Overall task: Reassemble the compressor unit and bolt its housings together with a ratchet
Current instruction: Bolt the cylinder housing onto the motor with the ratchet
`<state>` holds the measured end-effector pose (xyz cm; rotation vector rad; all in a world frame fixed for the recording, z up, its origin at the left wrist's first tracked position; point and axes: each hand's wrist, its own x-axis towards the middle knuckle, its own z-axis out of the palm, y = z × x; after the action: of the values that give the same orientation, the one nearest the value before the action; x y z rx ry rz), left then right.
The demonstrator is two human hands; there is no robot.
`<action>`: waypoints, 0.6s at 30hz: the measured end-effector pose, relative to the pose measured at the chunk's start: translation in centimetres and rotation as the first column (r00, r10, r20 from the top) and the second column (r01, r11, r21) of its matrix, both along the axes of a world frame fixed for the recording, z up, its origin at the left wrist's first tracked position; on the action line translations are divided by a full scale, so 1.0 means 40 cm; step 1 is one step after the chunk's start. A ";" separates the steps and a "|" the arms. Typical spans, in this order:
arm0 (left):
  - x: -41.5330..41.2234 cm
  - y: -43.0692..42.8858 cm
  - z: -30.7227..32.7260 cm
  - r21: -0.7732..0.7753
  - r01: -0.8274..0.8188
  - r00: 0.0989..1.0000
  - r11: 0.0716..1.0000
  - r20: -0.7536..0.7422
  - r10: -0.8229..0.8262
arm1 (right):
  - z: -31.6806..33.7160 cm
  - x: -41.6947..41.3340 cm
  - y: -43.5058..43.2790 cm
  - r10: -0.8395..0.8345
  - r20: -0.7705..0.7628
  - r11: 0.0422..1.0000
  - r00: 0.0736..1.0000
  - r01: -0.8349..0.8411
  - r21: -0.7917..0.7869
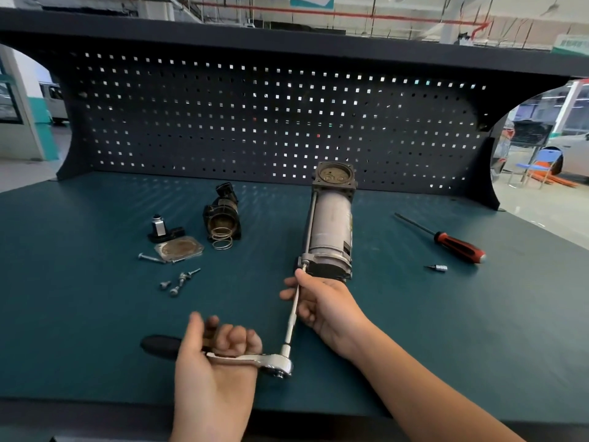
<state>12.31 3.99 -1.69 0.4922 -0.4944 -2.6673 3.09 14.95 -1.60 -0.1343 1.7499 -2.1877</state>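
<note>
The grey cylindrical compressor unit (pixel 330 228) lies on the green bench, its square open flange pointing to the pegboard. A chrome ratchet (pixel 255 362) with a black grip carries a long extension bar (pixel 294 309) that reaches a bolt at the unit's near left corner. My left hand (pixel 220 352) is closed round the ratchet handle. My right hand (pixel 318 301) holds the extension bar just below the bolt. Further left lie a black housing with a spring (pixel 221 218), a metal cover plate (pixel 178 248), a small valve part (pixel 161 229) and several loose screws (pixel 178 280).
A red-and-black screwdriver (pixel 446 239) and a small socket bit (pixel 438 267) lie to the right of the unit. A dark pegboard (pixel 271 116) closes off the back of the bench. The bench's front edge (pixel 95 406) runs just below my wrists.
</note>
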 end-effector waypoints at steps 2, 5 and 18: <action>-0.001 0.004 -0.002 0.046 0.020 1.000 0.999 0.004 -0.020 | -0.001 0.000 0.000 -0.020 0.003 1.000 1.000 0.020 0.004; -0.002 0.015 -0.007 -0.138 0.006 0.997 0.990 -0.076 -0.016 | -0.003 0.001 0.001 -0.042 -0.007 0.999 0.999 0.042 0.015; 0.012 0.067 -0.028 -0.865 -0.387 0.891 -0.319 -0.263 -0.369 | 0.008 0.013 0.002 -0.023 -0.006 0.998 1.000 0.023 0.054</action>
<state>12.77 6.67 -2.83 -0.7487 -2.1822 -1.0768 3.60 15.05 -1.29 -0.1076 1.8199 -2.1554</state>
